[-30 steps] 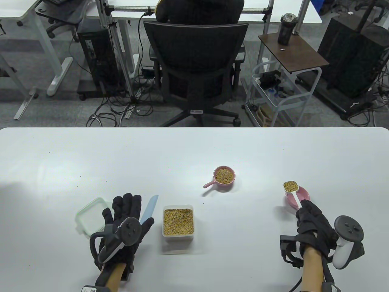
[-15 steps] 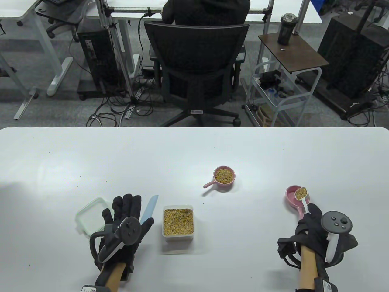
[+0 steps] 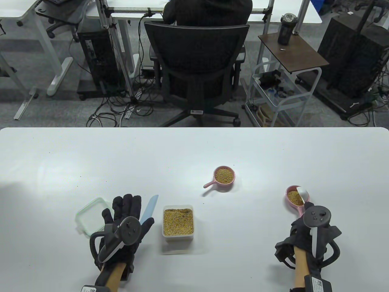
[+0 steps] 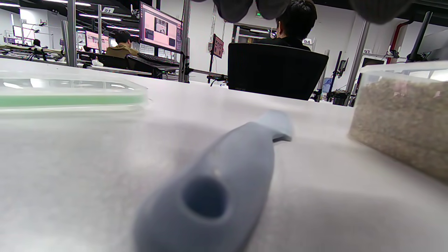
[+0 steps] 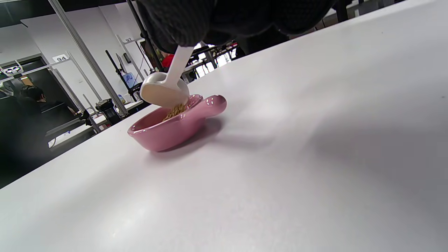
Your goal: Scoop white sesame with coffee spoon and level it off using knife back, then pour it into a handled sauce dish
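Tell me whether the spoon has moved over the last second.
Yes. The coffee spoon came back toward the person and tipped over the near pink sauce dish, which stayed put.

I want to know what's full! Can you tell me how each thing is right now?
Coffee spoon: tipped, pouring sesame.
Near pink dish: partly filled.
Far pink dish: full.
Sesame box: open, full.
Lid: off.
Knife: lying flat.
Right hand: gripping spoon.
Left hand: open.

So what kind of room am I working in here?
Most likely a shared lab or office data-collection space: a person sits at a desk in an office chair, computer towers stand on the floor, and monitors line numbered workstations.
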